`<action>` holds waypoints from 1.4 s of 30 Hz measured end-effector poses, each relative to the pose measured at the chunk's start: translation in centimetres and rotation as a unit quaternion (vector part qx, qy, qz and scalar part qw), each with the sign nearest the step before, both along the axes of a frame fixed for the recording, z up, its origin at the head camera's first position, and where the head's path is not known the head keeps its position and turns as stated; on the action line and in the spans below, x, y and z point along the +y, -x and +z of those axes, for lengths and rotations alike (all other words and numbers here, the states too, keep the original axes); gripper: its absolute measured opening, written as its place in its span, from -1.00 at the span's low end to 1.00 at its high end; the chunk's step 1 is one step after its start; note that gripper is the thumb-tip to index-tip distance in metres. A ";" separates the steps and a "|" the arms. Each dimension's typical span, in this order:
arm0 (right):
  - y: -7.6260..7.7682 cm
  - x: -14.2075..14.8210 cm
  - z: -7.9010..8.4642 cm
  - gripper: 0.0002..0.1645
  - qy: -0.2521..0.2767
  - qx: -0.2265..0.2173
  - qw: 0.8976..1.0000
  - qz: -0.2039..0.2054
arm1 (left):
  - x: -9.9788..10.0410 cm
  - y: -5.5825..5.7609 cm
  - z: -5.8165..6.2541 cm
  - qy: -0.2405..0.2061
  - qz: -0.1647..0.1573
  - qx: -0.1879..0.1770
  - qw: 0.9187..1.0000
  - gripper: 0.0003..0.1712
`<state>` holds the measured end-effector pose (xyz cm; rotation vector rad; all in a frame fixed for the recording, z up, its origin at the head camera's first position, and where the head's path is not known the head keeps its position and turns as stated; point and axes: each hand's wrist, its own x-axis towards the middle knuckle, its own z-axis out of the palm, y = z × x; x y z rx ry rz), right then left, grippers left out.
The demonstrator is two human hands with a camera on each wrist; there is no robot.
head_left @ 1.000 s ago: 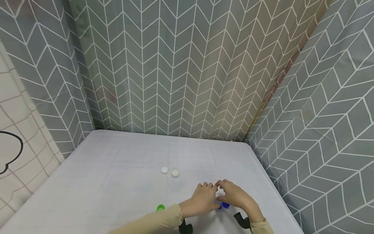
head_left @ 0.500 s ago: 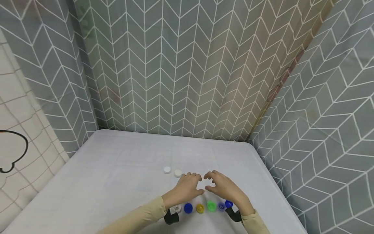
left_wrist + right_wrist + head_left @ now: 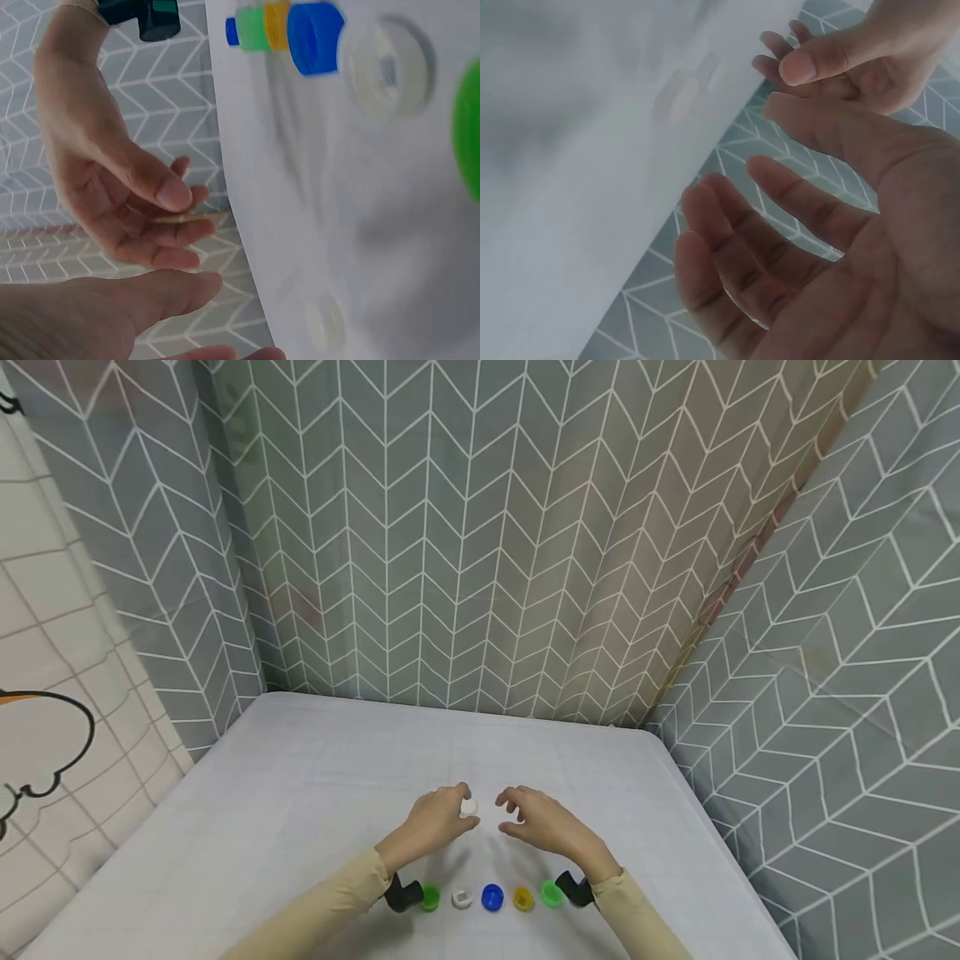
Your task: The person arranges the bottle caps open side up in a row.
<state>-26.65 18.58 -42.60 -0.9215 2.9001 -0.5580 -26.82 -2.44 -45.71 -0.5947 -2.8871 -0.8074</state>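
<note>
My left hand [image 3: 429, 820] hovers over the table with thumb and fingers apart. A white bottle cap [image 3: 468, 807] shows in the gap between them, on the tabletop; nothing is gripped. Facing it, my right hand [image 3: 551, 822] is held up with loosely bent fingers and nothing in them, as the right wrist view shows of the same hand [image 3: 832, 262]. That view also has two faint white caps, a larger one [image 3: 676, 99] and a smaller one [image 3: 707, 71], side by side on the cloth. The head view hides the smaller one behind my left hand.
Nearer me runs a row of caps: green [image 3: 430, 897], white [image 3: 461, 898], blue [image 3: 492, 897], yellow [image 3: 523, 898] and light green [image 3: 552, 894]. The left wrist view shows a small blue piece [image 3: 231, 31] at the row's end. Patterned curtains [image 3: 450, 568] border the white table [image 3: 322, 760].
Both hands have moved forward and left, away from the row of caps, and drawn apart. The row, largely covered earlier, now shows; my left hand has come up to the white caps.
</note>
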 end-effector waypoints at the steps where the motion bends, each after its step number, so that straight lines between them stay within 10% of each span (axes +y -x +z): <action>1: 0.2 -0.3 0.0 -0.58 -0.001 -0.005 1.000 0.002 | -0.4 0.2 -0.1 -0.004 0.007 -0.003 1.000 -0.52; 11: 2.3 -2.8 -0.2 -0.28 -0.017 -0.040 0.999 0.000 | -2.7 2.3 -1.0 -0.011 0.070 -0.019 0.997 -0.40; 27: 5.0 -5.7 -2.0 -0.03 -0.059 -0.103 0.992 -0.040 | -2.9 4.4 -2.8 -0.008 0.080 -0.047 0.996 -0.35; 42: 5.9 -6.5 -3.8 -0.47 -0.073 -0.073 0.993 -0.049 | -2.2 5.1 -4.3 -0.009 0.054 -0.047 0.997 -0.67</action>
